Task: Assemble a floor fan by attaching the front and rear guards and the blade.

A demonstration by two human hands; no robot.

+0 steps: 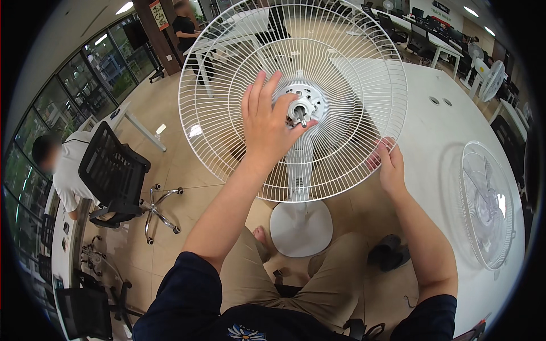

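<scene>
A round white wire fan guard stands upright in front of me, on a white pedestal fan with a rounded base on the floor. My left hand reaches to the guard's middle. Its thumb and index finger close round a white ring nut at the hub, while the other fingers stretch upward over the wires. A metal shaft sticks out through the nut. At the guard's lower right, my right hand grips the rim, some fingertips behind the wires.
On the white table at right lie a second guard and clear fan blades. Dark slippers rest on the floor below. At left, a person sits by a black office chair; another person stands farther back.
</scene>
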